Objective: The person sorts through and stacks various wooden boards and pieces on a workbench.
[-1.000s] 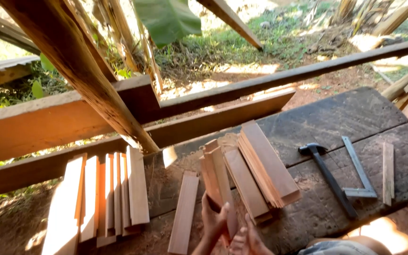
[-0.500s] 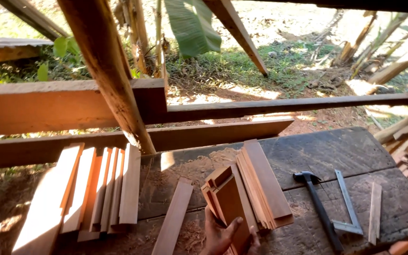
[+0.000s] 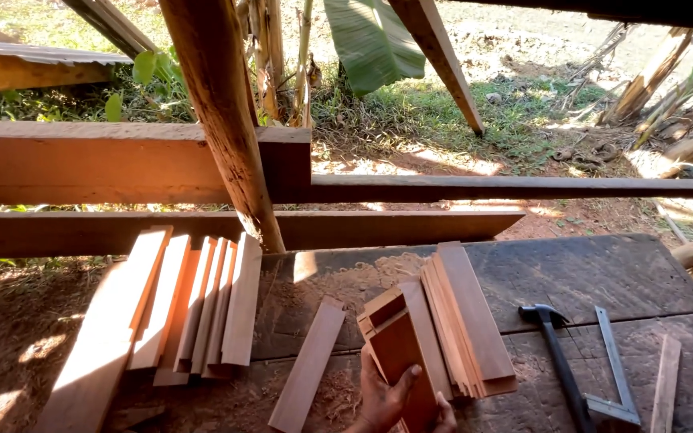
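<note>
- Hands first: the left hand (image 3: 387, 393) wraps the lower end of a small open wooden box frame (image 3: 399, 345), thumb pressed across its reddish side panel, fingers curled behind it.
- Right hand (image 3: 445, 414) barely peeks in at the bottom edge, fingertips against the same frame's lower corner; whether it grips or only steadies, I cannot tell.
- The frame stands tilted on the dark tabletop (image 3: 587, 273), its open end facing up and away, leaning just beside a stack of flat boards (image 3: 467, 329) on its right.
- One loose board (image 3: 308, 365) lies flat just left of the frame, apart from it.
- Further left, a row of cut planks (image 3: 194, 305) rests side by side at the tabletop's edge, by the foot of a slanted timber post (image 3: 222, 120).
- Over on the right, a black-handled hammer (image 3: 555, 357) lies next to a metal try square (image 3: 615, 369), with a thin wood strip (image 3: 666, 377) beyond them; neither hand is near these tools.
- Sawdust and shavings are scattered over the tabletop around the frame.
- Progress, judging by the layout: several sides of the frame look already joined, so the piece seems partly assembled.
- Plenty of boards are unused in both piles, and the frame's end is open, so a fair share of the work appears left.
</note>
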